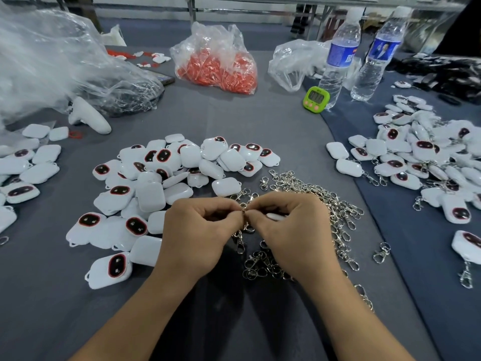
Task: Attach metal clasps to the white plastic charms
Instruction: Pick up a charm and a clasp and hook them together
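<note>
Head view: left hand (200, 230) and right hand (291, 230) both pinch one metal clasp (246, 226) at the fingertips, above clasp pile (320, 201) on table (260, 121); white charm (276, 217) tucked in right hand; loose charm pile (166, 173) just left; clasped charms (416, 157) far right.

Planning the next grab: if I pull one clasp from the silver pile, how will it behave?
Probably snags: the pile of metal clasps lies interlaced, so neighbours may trail along. Likely floppy, as each hook hangs from a jointed ring. Shiny metal, perhaps slippery.
</note>
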The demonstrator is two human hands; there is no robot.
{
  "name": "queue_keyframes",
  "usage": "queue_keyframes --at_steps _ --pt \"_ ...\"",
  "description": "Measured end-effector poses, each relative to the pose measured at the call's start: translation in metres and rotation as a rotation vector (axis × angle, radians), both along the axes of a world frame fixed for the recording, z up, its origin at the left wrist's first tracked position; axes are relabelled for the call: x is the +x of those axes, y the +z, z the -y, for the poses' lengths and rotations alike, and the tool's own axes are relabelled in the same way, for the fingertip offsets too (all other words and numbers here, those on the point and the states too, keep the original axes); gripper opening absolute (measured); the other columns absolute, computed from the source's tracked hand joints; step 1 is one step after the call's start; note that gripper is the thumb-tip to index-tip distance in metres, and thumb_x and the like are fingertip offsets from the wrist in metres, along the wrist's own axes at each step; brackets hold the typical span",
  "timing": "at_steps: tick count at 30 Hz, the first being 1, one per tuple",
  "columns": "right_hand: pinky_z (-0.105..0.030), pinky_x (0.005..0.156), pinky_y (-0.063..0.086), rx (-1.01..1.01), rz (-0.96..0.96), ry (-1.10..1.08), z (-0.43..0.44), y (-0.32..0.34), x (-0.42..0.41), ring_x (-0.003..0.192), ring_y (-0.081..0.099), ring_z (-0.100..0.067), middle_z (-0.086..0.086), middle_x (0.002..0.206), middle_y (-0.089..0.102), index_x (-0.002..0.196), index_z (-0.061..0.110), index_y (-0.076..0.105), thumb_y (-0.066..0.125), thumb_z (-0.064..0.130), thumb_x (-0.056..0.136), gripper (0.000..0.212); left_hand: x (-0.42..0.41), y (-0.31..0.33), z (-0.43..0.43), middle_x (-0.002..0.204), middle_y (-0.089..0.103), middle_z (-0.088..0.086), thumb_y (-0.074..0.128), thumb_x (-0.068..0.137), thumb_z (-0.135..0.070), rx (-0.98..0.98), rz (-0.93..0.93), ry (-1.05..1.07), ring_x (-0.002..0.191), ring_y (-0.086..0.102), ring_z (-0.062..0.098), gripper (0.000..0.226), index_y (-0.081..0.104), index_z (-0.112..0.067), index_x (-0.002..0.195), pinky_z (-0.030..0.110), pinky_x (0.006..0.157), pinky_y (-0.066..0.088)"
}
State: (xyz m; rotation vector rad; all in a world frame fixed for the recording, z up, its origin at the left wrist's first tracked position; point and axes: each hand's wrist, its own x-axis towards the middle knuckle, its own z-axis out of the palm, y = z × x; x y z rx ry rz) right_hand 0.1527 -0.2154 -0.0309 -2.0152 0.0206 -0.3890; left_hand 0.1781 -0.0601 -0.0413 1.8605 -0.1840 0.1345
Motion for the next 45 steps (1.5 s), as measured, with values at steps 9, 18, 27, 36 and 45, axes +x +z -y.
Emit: queue_keyframes --at_steps 9,18,27,36,45 --pt "-0.014 0.060 0.051 0.033 -0.026 0.012 0.001 0.002 -0.001 0.064 0.070 -0.001 0.015 0.066 0.073 0.073 0.025 0.079 0.082 0.012 0.079 0.015 0.005 -0.002 0.000 0.070 0.075 -0.007 0.075 0.070 -0.040 -0.130 -0.051 -0.044 0.064 0.069 0.003 0.009 0.080 -0.035 0.076 0.014 0.060 0.050" --pt "-0.027 0.061 0.059 0.123 -0.076 0.033 -0.003 0.001 0.000 0.063 0.073 -0.013 0.007 0.065 0.074 0.073 0.025 0.080 0.076 0.013 0.074 0.012 0.007 0.001 -0.005 0.073 0.077 -0.005 0.079 0.075 -0.024 -0.157 -0.035 -0.093 0.070 0.073 0.009 0.009 0.081 -0.033 0.077 0.017 0.065 0.055" --pt "-0.033 0.052 0.042 0.317 -0.157 0.055 0.005 0.002 0.004 0.053 0.054 -0.014 -0.010 0.063 0.070 0.073 0.022 0.079 0.076 0.019 0.065 0.009 0.008 0.005 -0.007 0.078 0.078 0.007 0.079 0.079 0.003 -0.221 -0.187 -0.236 0.072 0.074 0.014 0.019 0.081 -0.016 0.081 0.017 0.066 0.053" --pt "-0.020 0.051 0.045 0.334 -0.223 0.183 0.009 -0.001 0.005 0.053 0.059 -0.010 -0.007 0.060 0.069 0.072 0.016 0.079 0.072 0.010 0.063 0.013 0.008 0.005 -0.009 0.074 0.075 0.012 0.079 0.067 -0.012 -0.164 -0.183 -0.283 0.069 0.066 0.016 0.010 0.080 -0.019 0.074 0.026 0.067 0.054" --pt "-0.019 0.050 0.039 0.305 -0.227 0.321 0.012 0.001 0.005 0.052 0.049 -0.006 0.001 0.056 0.062 0.073 0.010 0.077 0.072 0.008 0.066 0.009 0.010 0.010 -0.014 0.065 0.067 0.017 0.075 0.060 -0.012 -0.131 -0.214 -0.412 0.063 0.055 0.013 0.009 0.079 -0.014 0.068 0.025 0.060 0.045"
